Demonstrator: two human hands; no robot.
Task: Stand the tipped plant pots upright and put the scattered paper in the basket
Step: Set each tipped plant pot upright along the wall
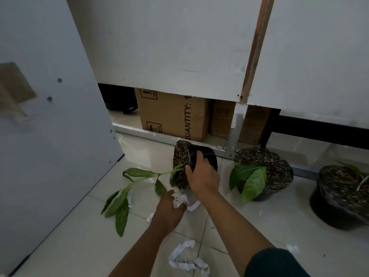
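A black plant pot (209, 154) lies tipped on its side on the tiled floor, its soil face turned left and its leafy stem (127, 188) stretched out across the tiles. My right hand (201, 172) grips the pot's rim and side. My left hand (169, 210) is low beside the pot, its fingers on a crumpled white paper (191, 204) under the pot. Another crumpled paper (183, 256) lies nearer me. Two more black pots, the middle pot (279, 176) and the right pot (335, 206), stand to the right. No basket is in view.
A grey panel (50, 136) closes in the left side. A white partition (179, 56) stands behind the pots, with a cardboard box (171, 116) in the gap under it. Small paper scraps (292, 248) lie on the floor at right.
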